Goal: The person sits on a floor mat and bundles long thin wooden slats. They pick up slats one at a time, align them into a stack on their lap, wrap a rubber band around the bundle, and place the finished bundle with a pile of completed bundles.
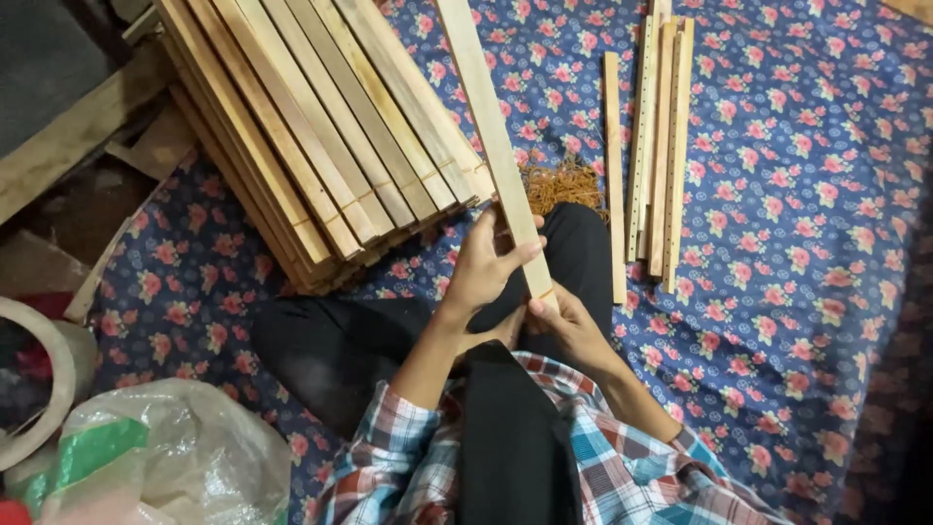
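Both hands grip the near end of one long wooden slat.

My left hand (pixel 483 267) wraps the slat (pixel 491 136) from the side, thumb across its face; my right hand (pixel 569 326) pinches its bottom end just below. The slat runs up and away from them, thin, flat and rigid; I judge it light, dry and easy to hold near one end. Just left of my hands lies a banded bundle of slats (pixel 321 136); to the right, loose strips (pixel 656 136) on the floral cloth (pixel 807 224).

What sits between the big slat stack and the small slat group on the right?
Head view: the held slat, a tangle of brown rubber bands, one lone slat, otherwise floral cloth.
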